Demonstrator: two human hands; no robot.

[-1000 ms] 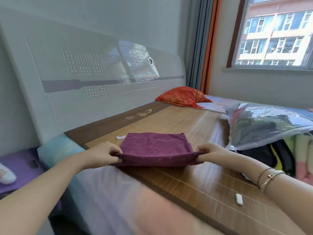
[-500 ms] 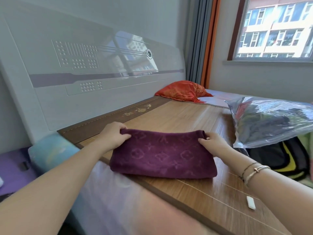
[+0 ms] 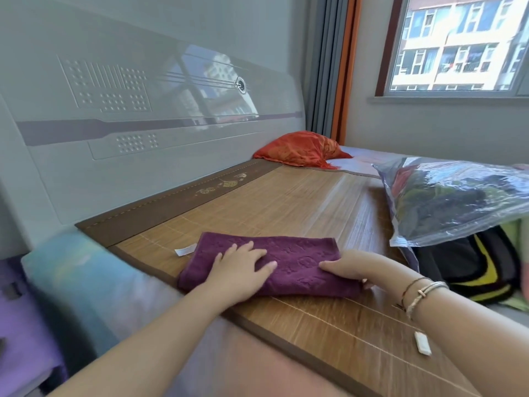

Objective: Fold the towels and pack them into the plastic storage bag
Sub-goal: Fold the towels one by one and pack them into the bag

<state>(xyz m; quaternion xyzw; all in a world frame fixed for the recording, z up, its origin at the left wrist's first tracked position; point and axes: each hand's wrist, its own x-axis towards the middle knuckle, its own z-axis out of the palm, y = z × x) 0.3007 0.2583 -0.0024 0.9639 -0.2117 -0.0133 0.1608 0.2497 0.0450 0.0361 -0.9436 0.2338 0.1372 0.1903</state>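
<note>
Pressing my flat left hand (image 3: 239, 267) and right hand (image 3: 347, 267) onto the folded purple terry towel (image 3: 294, 253), long axis left-right; clear plastic storage bag (image 3: 458, 202) lies rightward.

Single head cam, wide-angle, looking forward and down across the bamboo mat (image 3: 286, 202) toward the headboard (image 3: 148, 116). Close range, forearms entering from bottom edge. No second view.

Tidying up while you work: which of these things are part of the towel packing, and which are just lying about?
Part of the job:
purple towel, under the left hand and right hand
plastic storage bag

Lying about:
orange pillow
black and yellow cloth
small white tag
bamboo mat
</note>
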